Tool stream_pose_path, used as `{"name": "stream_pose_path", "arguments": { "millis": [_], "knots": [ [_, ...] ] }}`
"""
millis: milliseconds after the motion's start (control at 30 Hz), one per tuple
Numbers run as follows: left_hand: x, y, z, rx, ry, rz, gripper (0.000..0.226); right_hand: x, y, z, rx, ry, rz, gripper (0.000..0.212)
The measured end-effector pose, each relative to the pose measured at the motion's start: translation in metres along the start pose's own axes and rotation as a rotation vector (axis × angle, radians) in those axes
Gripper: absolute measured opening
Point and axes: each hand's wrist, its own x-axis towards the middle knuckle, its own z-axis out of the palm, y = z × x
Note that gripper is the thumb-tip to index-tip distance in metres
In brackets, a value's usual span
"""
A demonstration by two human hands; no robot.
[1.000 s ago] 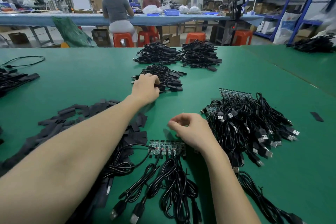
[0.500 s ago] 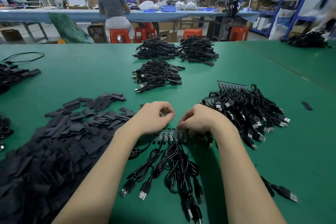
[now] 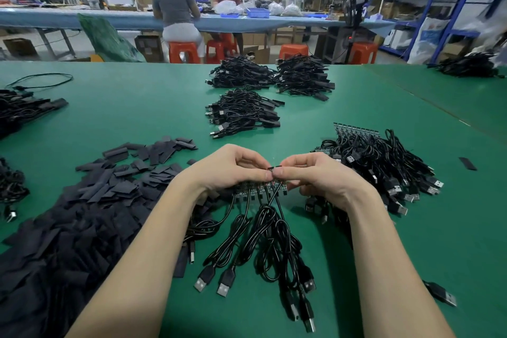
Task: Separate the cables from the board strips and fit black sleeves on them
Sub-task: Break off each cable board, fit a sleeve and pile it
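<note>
Breakage was the likely risk: the board strip, held near centre above the green table, was pinched by left hand and right hand; a crooked snap could tear its cables.

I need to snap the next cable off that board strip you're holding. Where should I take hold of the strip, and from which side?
Take the board strip by its top edge, from above, as the left hand and right hand pinch it now, one grip on each side of the break. The cables all hang from the near edge, so the far edge is probably the only free one.
</note>
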Motion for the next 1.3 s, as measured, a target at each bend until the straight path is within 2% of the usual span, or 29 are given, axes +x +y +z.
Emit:
{"name": "stream_pose_path", "arguments": {
  "millis": [167,300,567,633,767,867,933,967,1000,1067,1100,1200,1300],
  "knots": [
    [-0.001,0.002,0.0,-0.098,-0.012,0.004,0.021,0.003,0.003,0.001,0.095,0.003,-0.012,0.031],
    [-0.003,0.003,0.0,-0.185,-0.036,0.043,0.032,0.004,0.005,0.002,0.287,-0.091,-0.011,0.007],
    [-0.006,0.005,0.004,-0.323,-0.077,0.077,0.015,0.004,0.006,0.009,0.555,-0.126,0.026,0.012],
    [-0.004,0.002,0.006,-0.289,-0.018,0.069,0.013,-0.001,0.003,0.002,0.559,-0.094,0.012,0.01],
    [0.003,-0.002,0.013,-0.083,0.032,0.019,0.01,-0.015,-0.007,-0.019,0.55,-0.096,-0.12,0.037],
    [0.009,-0.001,0.021,0.207,0.068,0.065,0.005,-0.015,-0.025,-0.014,0.514,-0.131,-0.177,0.021],
    [0.01,0.005,0.026,0.293,0.253,0.122,0.014,-0.008,-0.035,-0.001,0.417,-0.009,-0.162,0.015],
    [0.011,0.007,0.027,0.196,0.321,0.134,0.017,-0.004,-0.037,0.005,0.37,0.082,-0.147,0.014],
    [0.011,0.01,0.028,0.002,0.337,0.126,0.02,0.001,-0.037,0.01,0.348,0.166,-0.127,0.013],
    [0.008,0.015,0.033,-0.415,0.253,0.062,0.025,0.007,-0.032,0.014,0.369,0.277,-0.077,0.013],
    [0.007,0.015,0.036,-0.517,0.225,0.038,0.026,0.009,-0.029,0.014,0.388,0.322,-0.051,0.013],
    [0.007,0.012,0.048,-0.522,0.2,-0.016,0.018,0.011,-0.02,0.007,0.382,0.434,0.01,0.01],
    [0.008,0.011,0.059,-0.582,0.21,-0.007,0.011,0.008,-0.018,0.0,0.334,0.413,0.031,0.012]
  ]
}}
